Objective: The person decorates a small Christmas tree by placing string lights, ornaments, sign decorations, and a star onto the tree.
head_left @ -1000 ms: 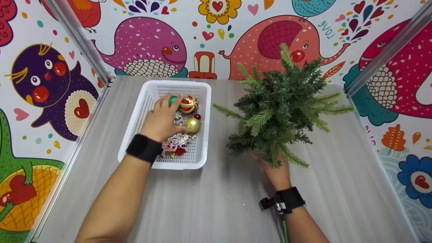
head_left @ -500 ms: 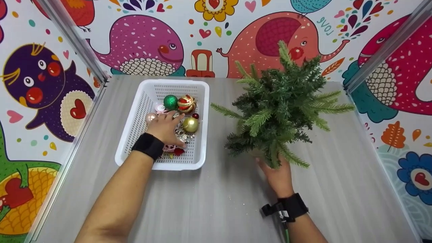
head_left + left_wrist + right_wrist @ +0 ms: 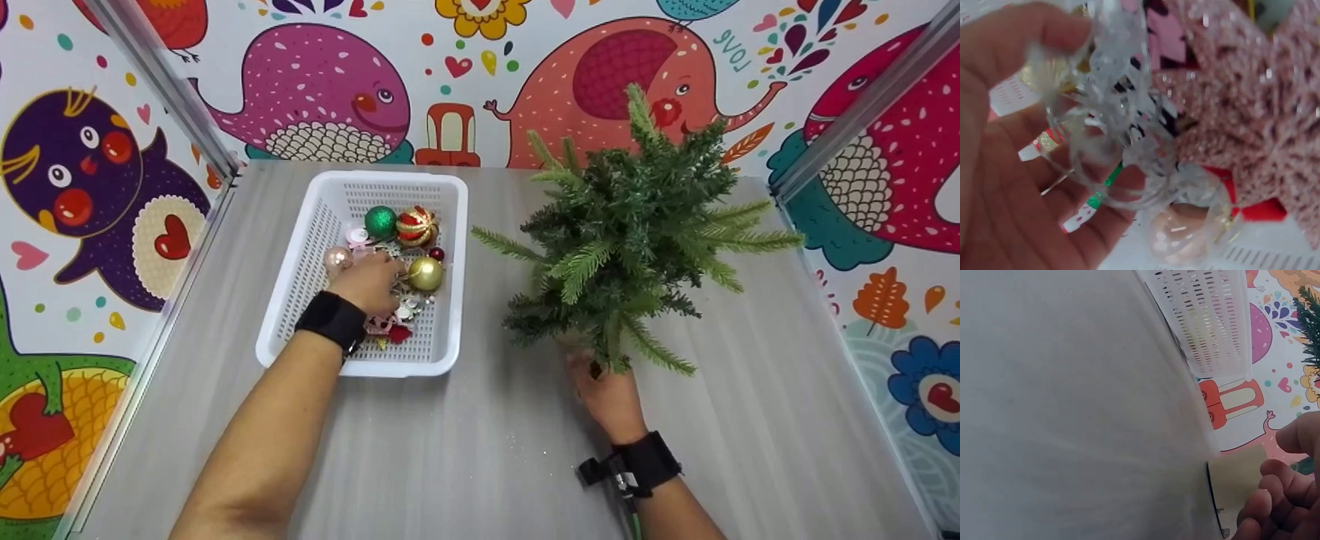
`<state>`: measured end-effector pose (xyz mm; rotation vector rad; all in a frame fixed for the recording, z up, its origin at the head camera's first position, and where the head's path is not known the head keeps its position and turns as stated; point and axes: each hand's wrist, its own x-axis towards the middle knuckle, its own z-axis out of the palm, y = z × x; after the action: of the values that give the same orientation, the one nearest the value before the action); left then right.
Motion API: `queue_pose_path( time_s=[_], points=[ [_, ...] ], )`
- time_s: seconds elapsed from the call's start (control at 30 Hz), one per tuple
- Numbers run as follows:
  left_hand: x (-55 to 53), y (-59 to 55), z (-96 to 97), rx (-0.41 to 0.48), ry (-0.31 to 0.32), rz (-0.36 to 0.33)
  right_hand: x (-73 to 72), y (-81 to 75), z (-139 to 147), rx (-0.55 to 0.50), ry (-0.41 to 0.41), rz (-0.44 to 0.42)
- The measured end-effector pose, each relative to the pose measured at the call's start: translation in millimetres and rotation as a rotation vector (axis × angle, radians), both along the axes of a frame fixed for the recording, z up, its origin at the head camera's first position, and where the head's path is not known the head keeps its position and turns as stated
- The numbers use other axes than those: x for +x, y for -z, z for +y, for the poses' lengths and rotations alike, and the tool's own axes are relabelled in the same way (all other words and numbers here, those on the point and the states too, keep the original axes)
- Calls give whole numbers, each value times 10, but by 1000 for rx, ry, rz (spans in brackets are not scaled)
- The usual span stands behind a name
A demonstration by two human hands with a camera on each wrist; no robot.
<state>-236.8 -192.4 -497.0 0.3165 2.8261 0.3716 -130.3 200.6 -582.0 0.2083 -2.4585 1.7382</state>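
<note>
My left hand reaches into the white plastic basket, its fingers bent down among the ornaments. In the left wrist view the left hand has thumb and fingers about a clear, crinkly plastic decoration, somewhat blurred. A pink glitter star lies beside it. At the foot of the small artificial Christmas tree is my right hand, partly under the lower branches. The right wrist view shows its curled fingers by the tree's beige base; whether they grip it is unclear.
Inside the basket lie a green ball, a red-and-gold ball, a gold ball and a pale pink ball. Cartoon-printed walls with metal corner posts enclose the grey tabletop.
My left hand has moved from beside the green ball toward the front of the basket, and its spread fingers have bent inward. The right hand stays by the tree's foot, its fingers now more curled.
</note>
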Motion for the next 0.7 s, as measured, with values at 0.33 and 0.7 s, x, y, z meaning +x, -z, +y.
queue_pose_path(
  time_s=[0.33,0.7],
  points=[
    [-10,18,-30,82,-31,72,-12,-6,-11,79,-5,19],
    [77,-169,-42,30,-139,260,0,-16,-15,180,20,14]
  ],
)
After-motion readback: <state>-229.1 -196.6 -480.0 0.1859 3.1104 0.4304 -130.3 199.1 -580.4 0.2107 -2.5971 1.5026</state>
